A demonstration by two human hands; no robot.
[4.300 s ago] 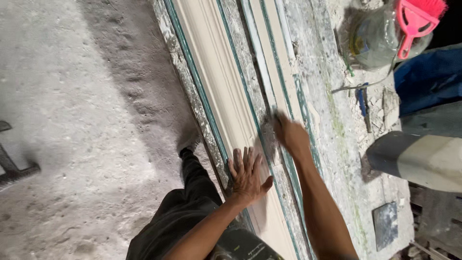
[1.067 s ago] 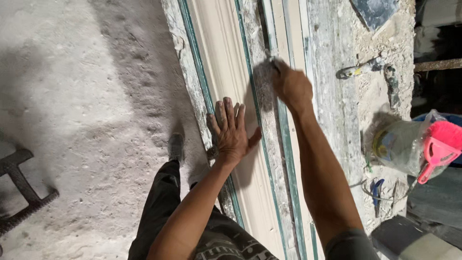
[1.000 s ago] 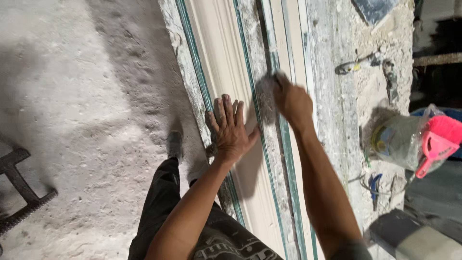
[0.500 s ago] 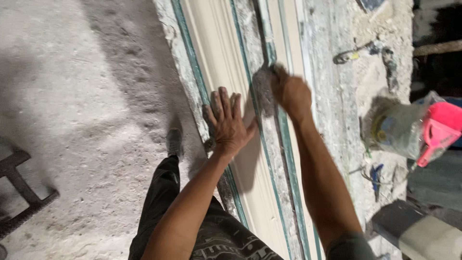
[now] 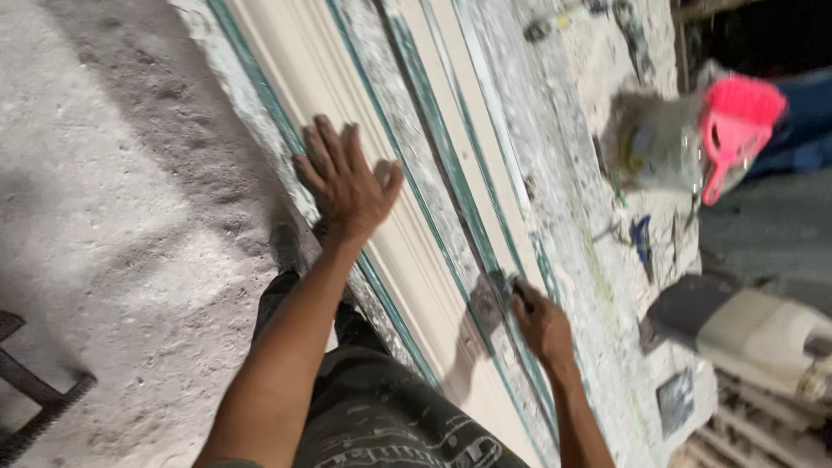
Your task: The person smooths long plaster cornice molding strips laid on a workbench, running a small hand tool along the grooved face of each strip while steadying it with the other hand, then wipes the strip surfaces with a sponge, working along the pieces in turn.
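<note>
Head view, looking down a long workbench. Item one: cream moulded strip (image 5: 394, 225), a long profiled length running from the near edge to the far left corner, bedded between narrow green rails (image 5: 451, 186). Its face is pale and smooth, with shallow stepped ridges along its run; the flanking bands are grey, gritty and speckled with dried plaster. Item two: left hand (image 5: 347, 178), fingers spread wide and laid flat on the strip's left part, palm down, holding nothing; it appears placed to steady the piece, or the body, against the bench. Item three: right hand (image 5: 539, 322), nearer than the left, fingers curled around a small dark pad or scrap (image 5: 496, 290) pressed on the grey band and green rail just right of the cream face. Blur hides what the pad is made of; the way it is pinched and pressed flat suggests rubbing or smoothing along the groove. Item four: workbench top (image 5: 598, 234), crusted white, carrying a small blue-handled tool (image 5: 640, 238) to the right. Item five: clear bag (image 5: 663, 143) with a pink scoop (image 5: 732, 121) on it, far right. Item six: grey dusty floor (image 5: 113, 217) to the left, with a dark shoe (image 5: 286, 247) beside the bench edge.
</note>
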